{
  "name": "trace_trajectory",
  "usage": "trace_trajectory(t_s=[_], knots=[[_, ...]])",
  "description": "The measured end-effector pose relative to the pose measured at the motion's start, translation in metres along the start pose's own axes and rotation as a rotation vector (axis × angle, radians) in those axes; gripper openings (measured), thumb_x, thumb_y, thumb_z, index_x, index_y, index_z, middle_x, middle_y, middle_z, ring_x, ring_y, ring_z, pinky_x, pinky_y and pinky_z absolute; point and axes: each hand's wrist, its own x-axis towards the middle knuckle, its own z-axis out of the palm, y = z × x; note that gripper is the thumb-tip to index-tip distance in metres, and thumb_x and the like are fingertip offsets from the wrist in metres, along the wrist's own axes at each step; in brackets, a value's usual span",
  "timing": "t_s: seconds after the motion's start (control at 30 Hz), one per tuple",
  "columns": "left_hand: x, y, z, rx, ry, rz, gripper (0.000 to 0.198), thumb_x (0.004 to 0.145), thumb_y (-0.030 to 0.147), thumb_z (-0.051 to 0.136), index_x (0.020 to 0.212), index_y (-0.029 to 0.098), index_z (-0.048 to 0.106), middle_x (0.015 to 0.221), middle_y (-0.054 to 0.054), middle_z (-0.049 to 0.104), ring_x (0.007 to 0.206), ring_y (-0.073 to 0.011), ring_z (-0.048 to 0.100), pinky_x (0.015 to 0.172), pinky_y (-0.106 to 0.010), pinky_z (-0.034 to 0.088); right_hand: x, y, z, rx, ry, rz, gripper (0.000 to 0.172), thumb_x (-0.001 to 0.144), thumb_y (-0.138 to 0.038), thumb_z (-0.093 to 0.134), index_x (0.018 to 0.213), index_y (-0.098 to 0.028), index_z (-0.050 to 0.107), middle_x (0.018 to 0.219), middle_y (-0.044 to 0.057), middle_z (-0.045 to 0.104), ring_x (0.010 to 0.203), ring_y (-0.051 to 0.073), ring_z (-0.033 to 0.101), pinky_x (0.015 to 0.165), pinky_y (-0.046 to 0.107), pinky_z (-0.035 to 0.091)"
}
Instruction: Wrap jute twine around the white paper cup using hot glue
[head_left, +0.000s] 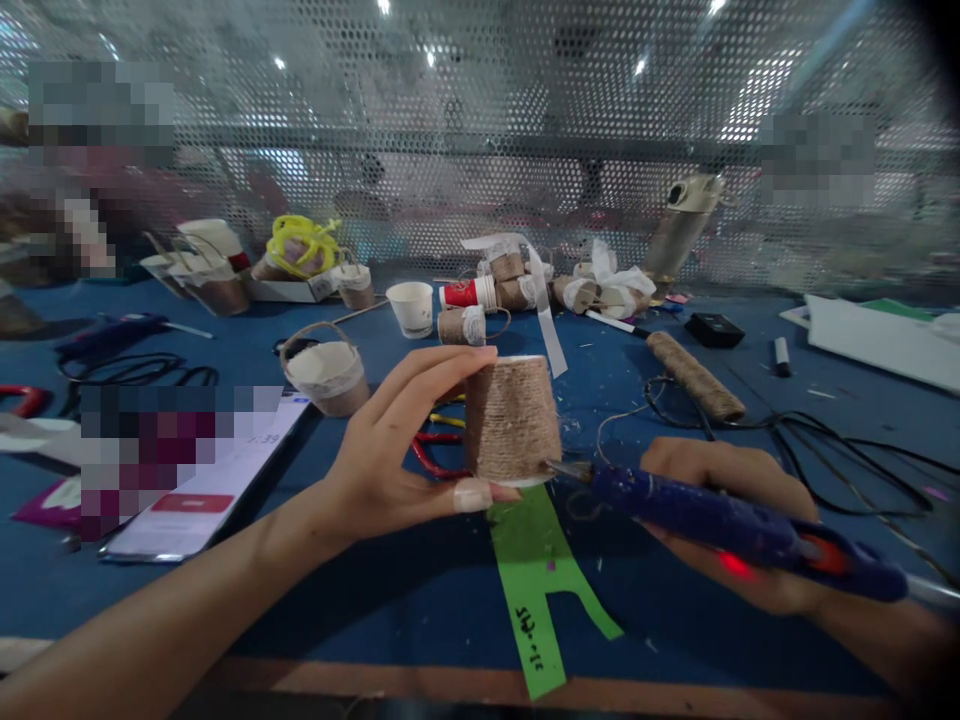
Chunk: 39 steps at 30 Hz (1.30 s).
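Between the thumb and fingers of my left hand (397, 440) is a paper cup wrapped in jute twine (514, 420), held above the table with a white edge at its top and bottom. A bandage or tape covers my left thumb. My right hand (735, 520) grips a blue hot glue gun (690, 505), whose red light glows. The glue gun's nozzle meets the twine near the cup's lower right edge. A thin strand of twine curls just above the nozzle. Below the cup lies a green paper cutout (529, 600) with handwriting, and red-handled scissors (431, 455) show partly behind it.
A twine-wrapped basket cup (330, 375) and a phone (217, 480) lie to the left. Behind are a white paper cup (411, 308), red cups (461, 293) and several wrapped cups. At right are a twine roll (694, 375), black cables (847, 470) and white sheets (885, 340). A perforated metal screen (480, 130) stands behind.
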Motion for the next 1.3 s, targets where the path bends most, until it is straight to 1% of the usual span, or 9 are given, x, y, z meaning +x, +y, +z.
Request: trace_trajectory(t_s=[0.3, 0.5, 0.6, 0.67, 0.77, 0.87, 1.07, 1.17, 1.3], knots=[[0.001, -0.002, 0.001, -0.034, 0.038, 0.005, 0.09, 0.07, 0.057, 0.084, 0.146, 0.023, 0.05, 0.134, -0.015, 0.063, 0.121, -0.0326, 0.062, 0.104, -0.053, 0.058, 0.002, -0.004, -0.003, -0.14, -0.029, -0.025, 0.018, 0.073, -0.014, 0.061, 0.073, -0.025, 0.048, 0.062, -0.005, 0.054, 0.05, 0.012, 0.05, 0.046, 0.027, 0.036], [0.002, -0.003, 0.0, 0.021, 0.059, 0.034, 0.088, 0.071, 0.057, 0.083, 0.146, 0.025, 0.051, 0.133, -0.014, 0.065, 0.119, -0.032, 0.064, 0.102, -0.051, 0.059, 0.002, -0.01, -0.001, -0.243, 0.0, -0.019, 0.023, 0.073, -0.013, 0.064, 0.071, -0.024, 0.044, 0.061, -0.007, 0.048, 0.049, 0.01, 0.044, 0.047, 0.026, 0.032], [0.003, -0.003, -0.002, 0.059, 0.057, 0.109, 0.09, 0.07, 0.056, 0.085, 0.146, 0.022, 0.05, 0.132, -0.015, 0.065, 0.119, -0.0313, 0.065, 0.1, -0.05, 0.06, 0.0, -0.011, 0.0, -0.269, 0.022, -0.009, 0.025, 0.076, -0.016, 0.065, 0.07, -0.024, 0.042, 0.062, -0.007, 0.045, 0.051, 0.01, 0.041, 0.049, 0.027, 0.03], [0.004, -0.003, -0.003, 0.081, 0.053, 0.147, 0.09, 0.07, 0.054, 0.085, 0.146, 0.019, 0.05, 0.132, -0.017, 0.066, 0.119, -0.0312, 0.065, 0.1, -0.049, 0.06, -0.001, -0.01, 0.0, -0.295, 0.014, -0.025, 0.024, 0.079, -0.015, 0.061, 0.071, -0.025, 0.04, 0.063, -0.007, 0.044, 0.053, 0.01, 0.042, 0.051, 0.027, 0.03], [0.005, -0.002, -0.003, 0.088, 0.029, 0.13, 0.088, 0.072, 0.055, 0.083, 0.145, 0.017, 0.051, 0.132, -0.018, 0.065, 0.119, -0.0319, 0.066, 0.1, -0.049, 0.06, -0.002, -0.009, 0.0, -0.327, -0.035, -0.068, 0.021, 0.079, -0.01, 0.054, 0.076, -0.025, 0.041, 0.066, -0.006, 0.047, 0.055, 0.01, 0.045, 0.053, 0.026, 0.032], [0.005, 0.0, -0.003, 0.077, 0.018, 0.132, 0.086, 0.074, 0.055, 0.082, 0.144, 0.017, 0.052, 0.132, -0.019, 0.065, 0.118, -0.0324, 0.066, 0.099, -0.049, 0.061, -0.003, -0.008, 0.0, -0.321, -0.066, -0.083, 0.019, 0.079, -0.011, 0.055, 0.079, -0.026, 0.042, 0.068, -0.006, 0.048, 0.058, 0.011, 0.047, 0.054, 0.027, 0.032], [0.005, -0.002, -0.004, 0.06, 0.023, 0.131, 0.088, 0.071, 0.055, 0.084, 0.145, 0.019, 0.052, 0.132, -0.018, 0.065, 0.118, -0.032, 0.067, 0.099, -0.049, 0.061, -0.001, -0.012, 0.001, -0.357, -0.008, -0.051, 0.023, 0.08, -0.009, 0.053, 0.075, -0.026, 0.038, 0.064, -0.006, 0.043, 0.054, 0.011, 0.043, 0.052, 0.027, 0.03], [0.005, -0.004, -0.004, 0.051, 0.031, 0.15, 0.09, 0.069, 0.051, 0.087, 0.144, 0.018, 0.052, 0.132, -0.018, 0.066, 0.117, -0.0317, 0.067, 0.099, -0.047, 0.061, -0.001, -0.013, 0.0, -0.363, -0.016, -0.043, 0.022, 0.08, -0.01, 0.053, 0.074, -0.026, 0.039, 0.064, -0.006, 0.044, 0.054, 0.011, 0.043, 0.051, 0.026, 0.031], [0.005, -0.008, -0.006, 0.051, 0.041, 0.166, 0.092, 0.066, 0.051, 0.089, 0.143, 0.015, 0.053, 0.13, -0.018, 0.067, 0.117, -0.0299, 0.066, 0.1, -0.045, 0.06, -0.003, -0.009, -0.001, -0.336, -0.005, -0.035, 0.023, 0.077, -0.015, 0.06, 0.074, -0.026, 0.04, 0.064, -0.007, 0.044, 0.053, 0.011, 0.044, 0.05, 0.027, 0.03]])
